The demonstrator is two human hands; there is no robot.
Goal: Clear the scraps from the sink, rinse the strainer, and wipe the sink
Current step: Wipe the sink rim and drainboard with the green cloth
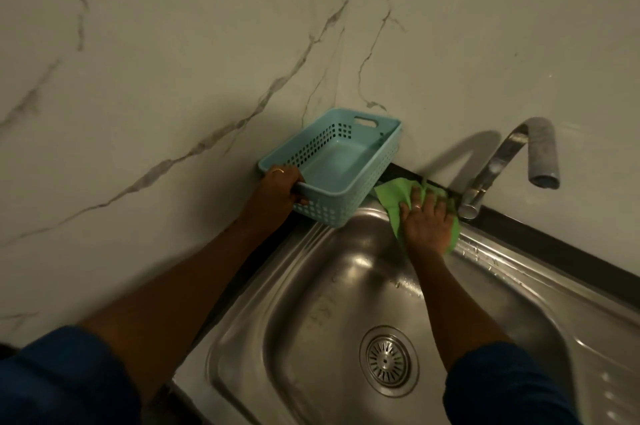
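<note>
A steel sink (311, 286) fills the lower right, with a round metal strainer (388, 359) seated in its drain. My right hand (427, 222) lies flat, fingers spread, pressing a green cloth (394, 194) onto the sink's far rim beside the tap base. My left hand (280, 187) grips the near handle of an empty light blue perforated basket (332, 161), which is tilted and lifted at the sink's far left corner against the wall. No scraps show in the basin; a few water drops lie on it.
A chrome tap (512, 161) curves over the sink's far right corner. A marble-patterned wall (173, 78) stands behind and to the left. A dark strip (554, 244) runs between wall and sink. Ridged draining ledges border the basin.
</note>
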